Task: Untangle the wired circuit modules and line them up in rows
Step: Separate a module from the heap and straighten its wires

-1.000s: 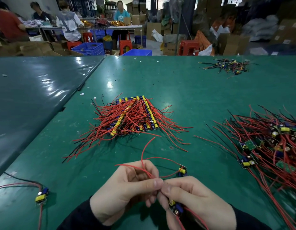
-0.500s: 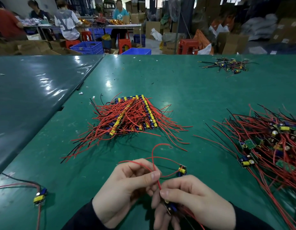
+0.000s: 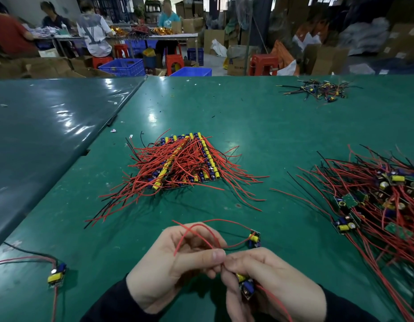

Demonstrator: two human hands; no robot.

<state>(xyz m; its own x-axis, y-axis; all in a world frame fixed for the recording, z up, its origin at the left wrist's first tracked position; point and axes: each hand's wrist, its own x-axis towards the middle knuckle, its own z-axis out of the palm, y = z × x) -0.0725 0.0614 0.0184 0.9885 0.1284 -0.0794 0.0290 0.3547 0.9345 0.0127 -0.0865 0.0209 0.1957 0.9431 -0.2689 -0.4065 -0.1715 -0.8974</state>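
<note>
At the lower centre of the frame, the left hand (image 3: 178, 263) pinches a red wire (image 3: 201, 235) looping up and right to a module (image 3: 254, 239) on the worktop (image 3: 259, 126); the right hand (image 3: 271, 284) grips another module (image 3: 246, 285), wire trailing lower right; the sorted rows (image 3: 185, 159) lie above

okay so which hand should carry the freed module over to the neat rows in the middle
Left, probably. The right hand grips a module, while the left hand only pinches red wire. The rows lie ahead and slightly left, nearer the left hand.
</note>
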